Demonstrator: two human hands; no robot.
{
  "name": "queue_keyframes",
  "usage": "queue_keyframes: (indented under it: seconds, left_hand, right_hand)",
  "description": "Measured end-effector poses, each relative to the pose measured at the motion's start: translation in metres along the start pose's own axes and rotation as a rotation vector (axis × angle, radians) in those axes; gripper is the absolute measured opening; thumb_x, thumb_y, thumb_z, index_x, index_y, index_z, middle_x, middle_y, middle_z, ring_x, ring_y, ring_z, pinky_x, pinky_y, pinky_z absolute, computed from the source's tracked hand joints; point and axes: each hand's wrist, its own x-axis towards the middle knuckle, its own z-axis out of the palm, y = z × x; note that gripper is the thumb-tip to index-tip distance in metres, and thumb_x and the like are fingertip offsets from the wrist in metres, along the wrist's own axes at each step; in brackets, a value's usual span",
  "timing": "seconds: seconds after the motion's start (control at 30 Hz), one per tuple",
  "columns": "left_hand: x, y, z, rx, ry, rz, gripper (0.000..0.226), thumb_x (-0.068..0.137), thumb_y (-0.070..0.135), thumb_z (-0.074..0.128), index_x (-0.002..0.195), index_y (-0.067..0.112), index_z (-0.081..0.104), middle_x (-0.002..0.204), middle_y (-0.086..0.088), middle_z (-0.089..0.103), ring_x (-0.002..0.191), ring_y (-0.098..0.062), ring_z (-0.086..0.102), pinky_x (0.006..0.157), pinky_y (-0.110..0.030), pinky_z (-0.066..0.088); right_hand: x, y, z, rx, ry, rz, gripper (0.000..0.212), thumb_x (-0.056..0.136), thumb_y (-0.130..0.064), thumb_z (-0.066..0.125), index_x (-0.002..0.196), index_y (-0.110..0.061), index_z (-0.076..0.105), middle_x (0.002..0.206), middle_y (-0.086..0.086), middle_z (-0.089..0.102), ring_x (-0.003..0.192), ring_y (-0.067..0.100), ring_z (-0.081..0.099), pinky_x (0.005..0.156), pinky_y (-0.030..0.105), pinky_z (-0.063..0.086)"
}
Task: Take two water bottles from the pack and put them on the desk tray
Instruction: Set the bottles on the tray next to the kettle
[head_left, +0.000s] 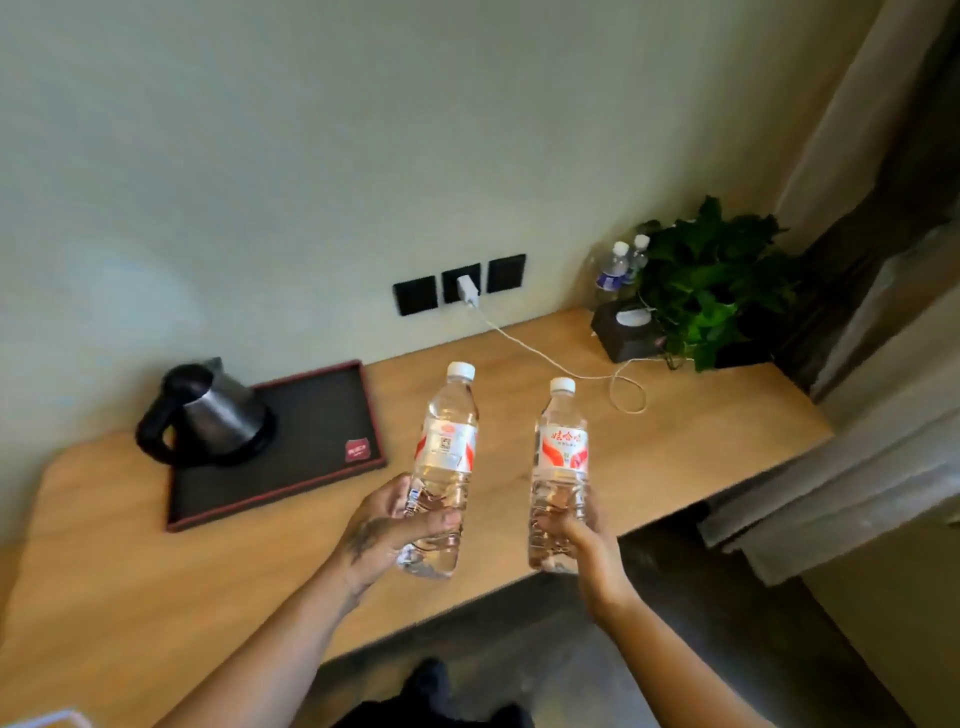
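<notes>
The left hand (387, 525) and right hand (582, 530) each clenched a water bottle (447, 457) (561, 462) above the desk, right of the tray (311, 415); crowding the kettle (213, 415) risked toppling one

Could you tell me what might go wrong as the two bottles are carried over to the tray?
1. The kettle fills the tray's far-left corner, so a bottle swung in from the right could knock it.
2. Both hands grip the bottles low on the body, leaving them top-heavy and liable to tip when set down.
3. The charger cable trails across the desk nearby and could snag.
</notes>
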Motion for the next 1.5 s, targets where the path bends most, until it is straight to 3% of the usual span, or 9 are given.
queue_keyframes:
  seconds: [0.23,0.47,0.57,0.67,0.87,1.07,1.2,1.3,1.5]
  left_hand:
    - [-0.061,-0.023,-0.056,-0.117,0.336,-0.002,0.051,0.060,0.046,0.096,0.109,0.038,0.083,0.107,0.000,0.088,0.093,-0.014,0.085,0.071,-0.018,0.063]
    - [-0.073,-0.034,-0.105,-0.208,0.478,0.003,0.056,0.063,0.046,0.095,0.114,0.031,0.082,0.111,-0.005,0.087,0.099,-0.021,0.085,0.075,-0.024,0.063]
    - [-0.064,-0.038,-0.128,-0.220,0.474,-0.021,0.060,0.062,0.048,0.095,0.118,0.032,0.081,0.114,-0.003,0.087,0.103,-0.021,0.084,0.084,-0.032,0.063]
    - [-0.047,-0.041,-0.152,-0.241,0.453,-0.054,0.068,0.060,0.049,0.097,0.123,0.030,0.079,0.116,-0.002,0.087,0.106,-0.022,0.083,0.091,-0.040,0.063]
    - [-0.002,-0.036,-0.202,-0.204,0.381,-0.084,0.071,0.054,0.049,0.101,0.120,0.033,0.080,0.115,0.007,0.087,0.103,-0.011,0.083,0.088,-0.032,0.061]
    - [0.052,-0.030,-0.240,-0.129,0.308,-0.119,0.079,0.056,0.041,0.105,0.129,0.035,0.074,0.119,0.010,0.086,0.108,-0.007,0.081,0.096,-0.033,0.059]
    - [0.096,-0.029,-0.256,-0.089,0.299,-0.127,0.070,0.069,0.027,0.104,0.131,0.038,0.073,0.123,0.011,0.084,0.112,-0.006,0.079,0.098,-0.033,0.059]
    - [0.135,-0.031,-0.264,-0.095,0.305,-0.107,0.069,0.073,0.017,0.102,0.133,0.037,0.071,0.124,0.011,0.084,0.112,-0.003,0.079,0.094,-0.031,0.059]
    - [0.213,-0.045,-0.275,-0.108,0.384,-0.058,0.071,0.073,0.001,0.099,0.133,0.025,0.069,0.125,-0.004,0.083,0.117,-0.022,0.078,0.098,-0.040,0.063]
  right_hand:
    - [0.028,-0.002,0.090,-0.169,-0.336,0.022,0.063,0.062,-0.033,0.081,0.123,-0.023,0.069,0.107,0.000,0.082,0.094,0.014,0.078,0.076,0.030,0.061]
    - [0.049,0.004,0.164,-0.239,-0.499,0.058,0.069,0.055,-0.041,0.078,0.121,-0.026,0.067,0.103,-0.007,0.081,0.091,0.010,0.076,0.079,0.034,0.058]
    - [0.060,0.006,0.186,-0.257,-0.518,0.065,0.065,0.056,-0.039,0.078,0.118,-0.025,0.068,0.101,-0.005,0.081,0.089,0.010,0.076,0.076,0.029,0.060]
    - [0.072,0.011,0.204,-0.259,-0.494,0.083,0.066,0.057,-0.035,0.078,0.121,-0.021,0.069,0.103,0.000,0.081,0.092,0.015,0.076,0.084,0.039,0.056]
    - [0.106,0.022,0.234,-0.226,-0.430,0.091,0.050,0.070,-0.010,0.074,0.119,-0.011,0.069,0.098,0.020,0.074,0.091,0.037,0.065,0.084,0.051,0.051]
    - [0.158,0.028,0.257,-0.246,-0.423,0.093,0.059,0.072,-0.014,0.079,0.129,-0.011,0.066,0.109,0.024,0.075,0.097,0.040,0.068,0.087,0.057,0.055]
    - [0.206,0.024,0.273,-0.290,-0.489,0.118,0.070,0.066,-0.022,0.088,0.132,-0.018,0.065,0.120,0.015,0.078,0.111,0.038,0.073,0.093,0.049,0.059]
    - [0.249,0.025,0.286,-0.329,-0.544,0.110,0.072,0.070,-0.011,0.087,0.137,-0.017,0.060,0.123,0.015,0.077,0.115,0.038,0.073,0.101,0.052,0.058]
    - [0.329,0.040,0.314,-0.366,-0.578,0.051,0.083,0.069,0.007,0.090,0.140,-0.021,0.057,0.127,0.004,0.077,0.118,0.024,0.074,0.090,0.030,0.063]
